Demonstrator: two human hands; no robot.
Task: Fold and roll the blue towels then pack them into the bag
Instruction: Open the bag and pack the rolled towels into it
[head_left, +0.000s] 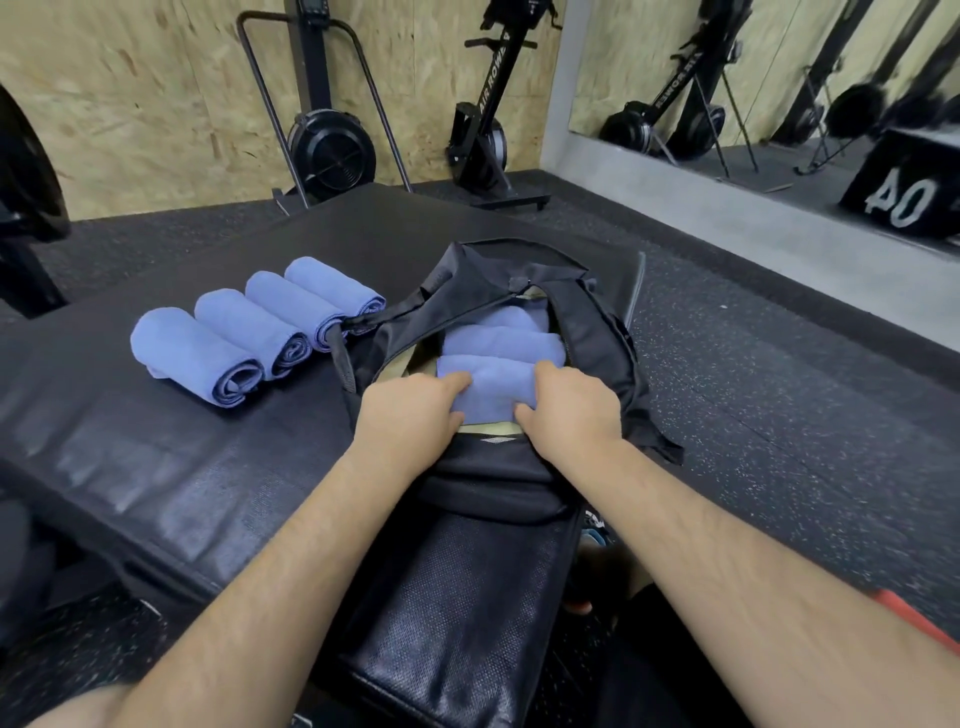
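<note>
A black bag (597, 332) lies unzipped on a black padded mat (156, 467). Inside it sit three rolled blue towels. Both hands grip the nearest roll (493, 387) at the bag's front edge: my left hand (410, 410) on its left end, my right hand (569, 410) on its right end. A second roll (501, 340) lies just behind it, and a third (511, 316) shows partly under the bag's flap. Several more rolled blue towels (249, 332) lie side by side on the mat, left of the bag.
A smaller black pad (457, 597) lies under my forearms. Upright rowing machines (332, 145) stand against the plywood wall behind. A wall mirror (779, 104) and a black box marked 40 (904, 197) are at the right. Speckled rubber floor (779, 415) surrounds the mat.
</note>
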